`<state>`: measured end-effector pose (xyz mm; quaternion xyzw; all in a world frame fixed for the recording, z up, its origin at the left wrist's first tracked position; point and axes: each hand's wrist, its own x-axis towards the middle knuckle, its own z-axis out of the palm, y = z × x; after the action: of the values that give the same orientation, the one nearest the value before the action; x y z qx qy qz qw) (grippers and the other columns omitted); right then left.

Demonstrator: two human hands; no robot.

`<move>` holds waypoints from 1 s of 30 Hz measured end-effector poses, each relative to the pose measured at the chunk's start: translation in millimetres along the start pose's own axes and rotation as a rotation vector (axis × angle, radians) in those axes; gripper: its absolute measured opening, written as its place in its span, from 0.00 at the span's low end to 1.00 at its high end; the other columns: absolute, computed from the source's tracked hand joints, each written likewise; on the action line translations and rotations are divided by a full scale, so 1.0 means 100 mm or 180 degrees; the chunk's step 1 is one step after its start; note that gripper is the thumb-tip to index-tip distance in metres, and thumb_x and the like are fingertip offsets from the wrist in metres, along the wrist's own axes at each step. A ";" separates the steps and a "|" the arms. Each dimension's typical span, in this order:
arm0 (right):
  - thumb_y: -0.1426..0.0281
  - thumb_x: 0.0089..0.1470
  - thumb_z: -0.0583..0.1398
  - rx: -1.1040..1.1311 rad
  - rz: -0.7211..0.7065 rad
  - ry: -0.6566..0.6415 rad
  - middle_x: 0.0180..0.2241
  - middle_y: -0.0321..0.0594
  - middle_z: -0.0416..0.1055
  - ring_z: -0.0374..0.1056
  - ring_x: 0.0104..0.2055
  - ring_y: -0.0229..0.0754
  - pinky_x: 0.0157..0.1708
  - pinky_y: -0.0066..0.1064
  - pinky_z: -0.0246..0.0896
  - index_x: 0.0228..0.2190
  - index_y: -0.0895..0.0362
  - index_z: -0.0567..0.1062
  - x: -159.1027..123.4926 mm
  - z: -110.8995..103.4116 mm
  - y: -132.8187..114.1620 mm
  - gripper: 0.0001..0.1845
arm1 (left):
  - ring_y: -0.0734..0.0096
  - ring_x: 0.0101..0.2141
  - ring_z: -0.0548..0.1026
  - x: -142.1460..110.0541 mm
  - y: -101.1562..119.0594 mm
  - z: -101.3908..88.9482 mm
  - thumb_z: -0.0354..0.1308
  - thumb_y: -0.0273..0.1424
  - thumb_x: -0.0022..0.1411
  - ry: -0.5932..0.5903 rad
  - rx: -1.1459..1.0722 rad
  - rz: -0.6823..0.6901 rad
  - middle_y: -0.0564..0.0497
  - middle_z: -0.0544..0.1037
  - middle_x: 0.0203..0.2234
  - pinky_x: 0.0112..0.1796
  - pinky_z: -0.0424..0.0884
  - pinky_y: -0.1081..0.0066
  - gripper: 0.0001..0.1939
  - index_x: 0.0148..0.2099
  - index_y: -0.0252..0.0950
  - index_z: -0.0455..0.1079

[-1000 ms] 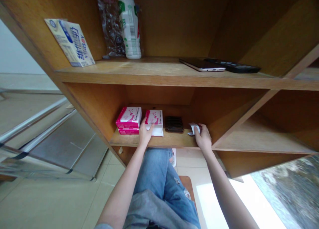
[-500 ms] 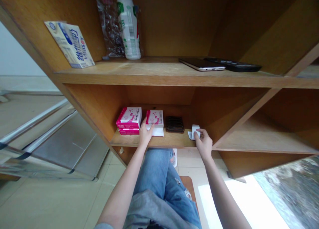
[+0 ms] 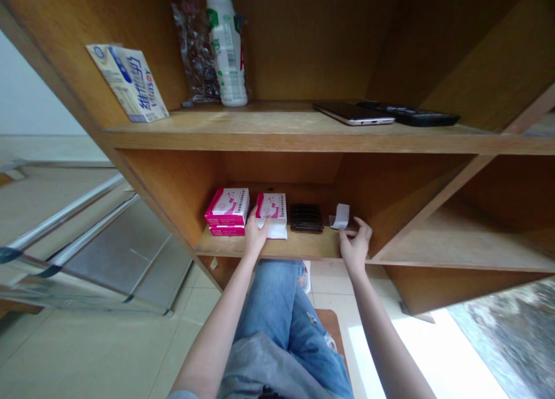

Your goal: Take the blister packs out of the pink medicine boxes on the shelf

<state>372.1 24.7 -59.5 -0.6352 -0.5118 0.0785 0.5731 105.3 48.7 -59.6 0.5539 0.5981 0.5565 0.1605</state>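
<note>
My left hand [image 3: 256, 231] is closed on the side of a pink and white box [image 3: 272, 206], with a white flap or sheet [image 3: 277, 232] sticking out at its front. Left of it stand two more pink boxes [image 3: 228, 207], one on the other. A row of dark brown flat packets [image 3: 306, 217] lies to the right of the held box. Farther right, a folded piece of white paper [image 3: 341, 215] rests on the shelf. Just in front of the paper is my right hand [image 3: 355, 246], its thumb and fingers apart and nothing visibly held.
On the upper shelf [image 3: 260, 123] are a Vitasoy carton [image 3: 130, 87], a white bottle [image 3: 228, 58], a clear plastic wrapper [image 3: 197, 58], a phone [image 3: 353, 114] and a black device [image 3: 416, 115]. A divider [image 3: 429, 208] bounds the right side. A metal rack [image 3: 87, 243] stands left.
My right hand has let go of the white paper and drawn back slightly, its fingers spreading. The paper stays on the shelf. My left hand keeps its hold on the box.
</note>
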 end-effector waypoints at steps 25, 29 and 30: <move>0.57 0.54 0.50 -0.1237 -0.0670 -0.0451 0.11 0.32 0.54 0.53 0.16 0.33 0.19 0.25 0.39 0.13 0.56 0.58 -0.33 0.04 0.04 0.24 | 0.58 0.58 0.61 -0.04 0.00 -0.01 0.54 0.33 0.60 0.0169 0.0361 0.0564 0.40 0.67 0.54 0.57 0.57 0.57 0.21 0.56 0.36 0.63; 0.57 0.55 0.50 -0.1276 -0.0728 -0.0442 0.11 0.32 0.54 0.53 0.16 0.33 0.19 0.25 0.38 0.13 0.56 0.58 -0.34 0.05 0.06 0.24 | 0.59 0.59 0.59 -0.08 0.12 -0.03 0.52 0.33 0.62 0.0176 0.0463 0.0889 0.39 0.65 0.56 0.58 0.56 0.57 0.19 0.54 0.35 0.64; 0.57 0.55 0.50 -0.1276 -0.0744 -0.0426 0.11 0.32 0.53 0.53 0.16 0.33 0.19 0.25 0.38 0.13 0.56 0.58 -0.34 0.05 0.06 0.24 | 0.59 0.59 0.60 -0.10 0.17 -0.04 0.52 0.32 0.62 0.0169 0.0463 0.0964 0.39 0.65 0.56 0.57 0.57 0.57 0.18 0.53 0.35 0.65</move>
<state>356.1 4.0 -82.4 -0.6661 -0.6240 -0.0496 0.4055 113.7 34.7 -48.7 0.6329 0.5505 0.5440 0.0185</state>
